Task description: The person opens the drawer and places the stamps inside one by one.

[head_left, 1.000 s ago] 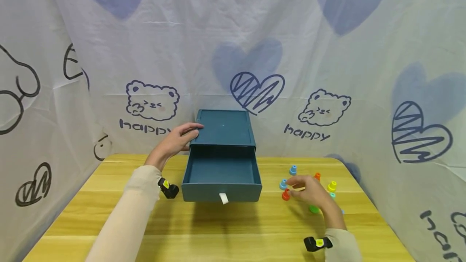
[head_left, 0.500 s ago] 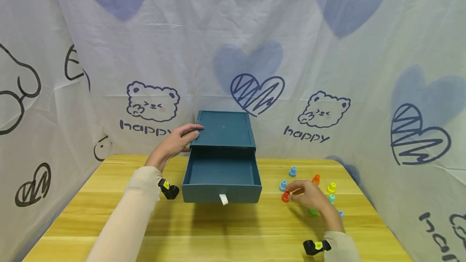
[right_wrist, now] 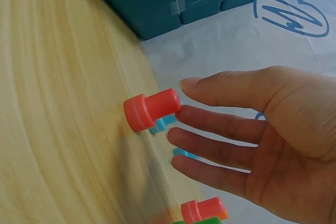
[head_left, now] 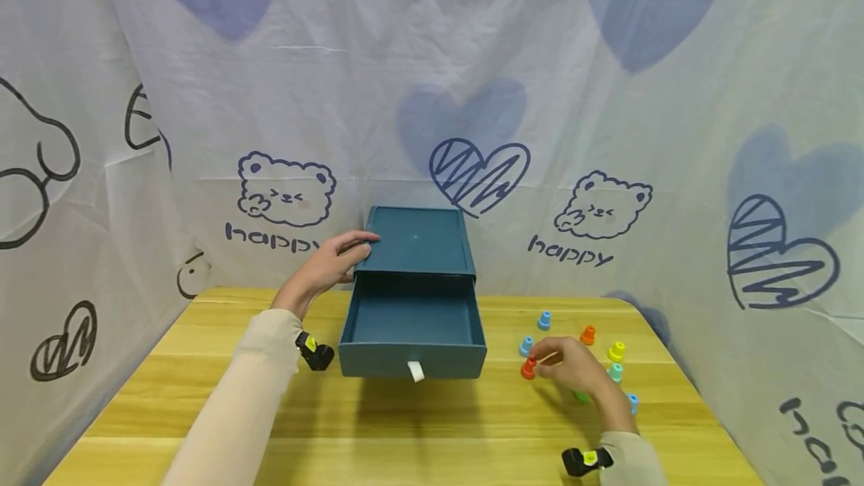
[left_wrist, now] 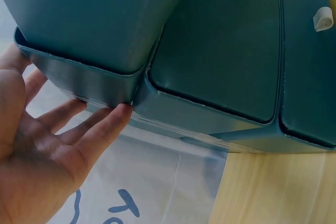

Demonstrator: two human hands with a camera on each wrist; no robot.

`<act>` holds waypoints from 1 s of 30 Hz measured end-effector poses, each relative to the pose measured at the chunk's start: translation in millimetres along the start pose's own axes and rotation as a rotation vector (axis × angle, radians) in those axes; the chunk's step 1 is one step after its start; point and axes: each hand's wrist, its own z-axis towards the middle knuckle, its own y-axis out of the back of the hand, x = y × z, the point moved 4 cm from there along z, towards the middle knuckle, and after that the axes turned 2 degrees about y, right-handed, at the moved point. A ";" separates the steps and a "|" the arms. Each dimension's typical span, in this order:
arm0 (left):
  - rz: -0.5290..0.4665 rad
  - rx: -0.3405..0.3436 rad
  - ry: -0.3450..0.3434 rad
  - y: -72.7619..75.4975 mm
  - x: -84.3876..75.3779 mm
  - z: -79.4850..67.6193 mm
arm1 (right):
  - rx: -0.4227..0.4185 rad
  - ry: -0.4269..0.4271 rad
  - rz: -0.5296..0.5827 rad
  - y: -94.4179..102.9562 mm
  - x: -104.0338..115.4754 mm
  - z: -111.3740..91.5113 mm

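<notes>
A dark teal drawer unit [head_left: 418, 242] stands at the back of the table, its top drawer [head_left: 413, 361] pulled out. My left hand [head_left: 331, 265] rests against the unit's upper left edge; in the left wrist view, its fingers [left_wrist: 107, 127] lie extended along the side. To the right, my right hand [head_left: 574, 366] is beside a small red stepped plastic peg [right_wrist: 152, 109]. Its thumb and index fingertip are close around the narrow end, fingers fairly straight; contact is unclear. Blue pegs [head_left: 526, 346] stand just behind.
More small pegs are scattered around the right hand: orange [head_left: 588, 334], yellow [head_left: 616, 352], mint [head_left: 615, 372] and blue [head_left: 632, 402]. A green peg [right_wrist: 210, 221] is partly hidden. A white printed curtain [head_left: 682, 223] encloses the table [head_left: 223, 381] at back and sides.
My right hand has shifted slightly toward me around the red peg, exposing the orange, mint and right-hand blue pegs more. The left hand and the drawer have stayed in place.
</notes>
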 end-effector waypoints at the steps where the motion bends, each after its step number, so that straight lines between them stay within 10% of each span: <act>1: -0.001 0.000 0.002 -0.4 -0.3 -0.1 | -0.001 -0.002 0.000 -0.4 0.2 -0.3; 30: 0.003 -0.012 0.001 -1.4 1.7 2.7 | -0.070 -0.094 0.003 -14.6 -14.5 6.9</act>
